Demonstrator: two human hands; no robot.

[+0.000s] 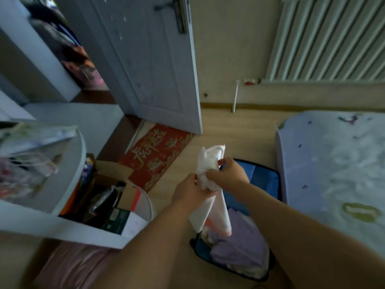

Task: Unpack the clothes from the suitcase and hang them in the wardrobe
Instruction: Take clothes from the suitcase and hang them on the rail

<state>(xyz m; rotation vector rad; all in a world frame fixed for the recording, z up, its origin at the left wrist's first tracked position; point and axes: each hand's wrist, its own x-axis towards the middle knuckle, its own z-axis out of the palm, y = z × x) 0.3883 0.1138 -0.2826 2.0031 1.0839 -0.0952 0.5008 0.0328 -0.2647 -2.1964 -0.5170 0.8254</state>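
Right now both of my hands are up in front of me, close together and clamped on the same white garment (209, 163). My left hand (188, 190) grips its bunched middle from the left, fingers curled into the cloth. My right hand (229, 174) pinches it from the right, thumb and fingers closed on the fabric just above where the left one holds. The garment is rolled or folded long: one end stands above my hands, the other hangs below them with a touch of pink at its lower edge.

Beneath my hands the blue suitcase (263, 180) lies open on the wooden floor, and the garment's lower end dangles over it. Folded purple clothes (239, 247) lie inside, under my right forearm.

Just right of the suitcase is the bed (333, 163) with a pale patterned cover. Ahead on the floor is a red mat (158, 155) with gold characters, at the foot of a grey door (150, 69) that stands open. A white radiator (329, 38) is on the wall to the right of the door. At the far upper left, dark clothes hang in the open wardrobe (68, 51). On my left is a white rounded shelf (70, 163), with an open cardboard box (112, 172) of odds and ends beside it.
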